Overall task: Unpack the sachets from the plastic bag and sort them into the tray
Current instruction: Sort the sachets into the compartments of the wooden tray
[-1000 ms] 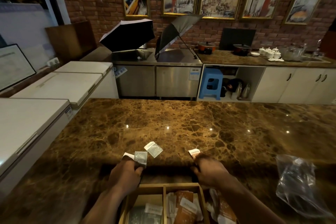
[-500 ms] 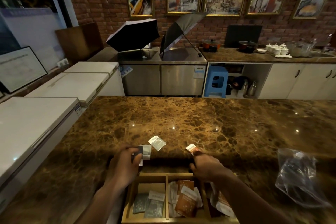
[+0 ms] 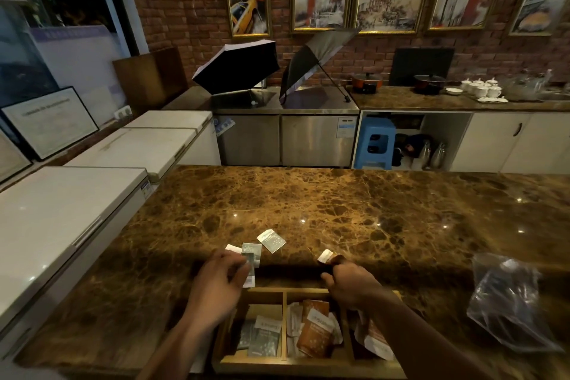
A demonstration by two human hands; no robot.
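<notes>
Both hands pinch sachets, left hand (image 3: 220, 279) grey, right hand (image 3: 351, 282) brown, just beyond the tray (image 3: 308, 364) far rim.

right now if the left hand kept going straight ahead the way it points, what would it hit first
Likely the loose grey sachet lying on the counter just beyond the left hand, which already pinches grey sachets. Past that, bare counter; depth is hard to judge.

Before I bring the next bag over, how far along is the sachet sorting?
Mostly done. The plastic bag lies aside on the counter, and the tray already holds grey and brown sachets in separate compartments. The left hand holds grey sachets, the right hand a brown one. One grey sachet remains on the counter.
</notes>
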